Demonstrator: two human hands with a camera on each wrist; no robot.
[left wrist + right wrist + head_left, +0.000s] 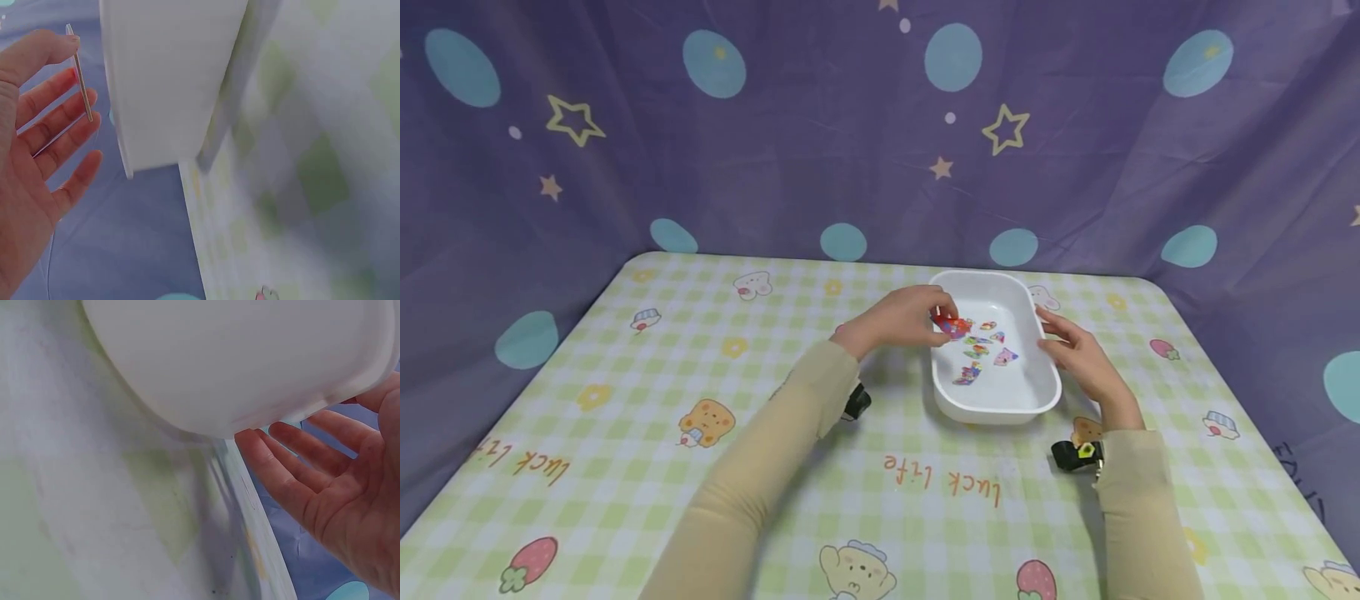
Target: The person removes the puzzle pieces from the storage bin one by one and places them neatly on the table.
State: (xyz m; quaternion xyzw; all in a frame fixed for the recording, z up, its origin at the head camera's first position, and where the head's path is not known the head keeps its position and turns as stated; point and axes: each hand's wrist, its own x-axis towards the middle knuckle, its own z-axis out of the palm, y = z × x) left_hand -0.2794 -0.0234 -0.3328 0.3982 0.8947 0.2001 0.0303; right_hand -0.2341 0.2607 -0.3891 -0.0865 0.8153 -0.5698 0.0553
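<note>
Over the left rim of a white tub (997, 402), my left hand (912, 317) pinches a thin flat red printed piece (955, 327) between thumb and fingers. The left wrist view shows this piece (82, 84) edge-on. Inside the tub lie several small colourful flat pieces, among them a pinkish one (1006, 357) and a longer multicoloured one (967, 373). My right hand (1084, 360) is at the tub's right side, its fingers touching the outer wall and rim. In the right wrist view the fingers (281, 475) extend loosely along the wall without curling round it.
The tub stands on a table with a green and white checked cloth (820, 533) printed with cartoon figures. A purple patterned curtain (820, 133) hangs behind and beside the table. Black straps with devices (1075, 456) sit at both wrists.
</note>
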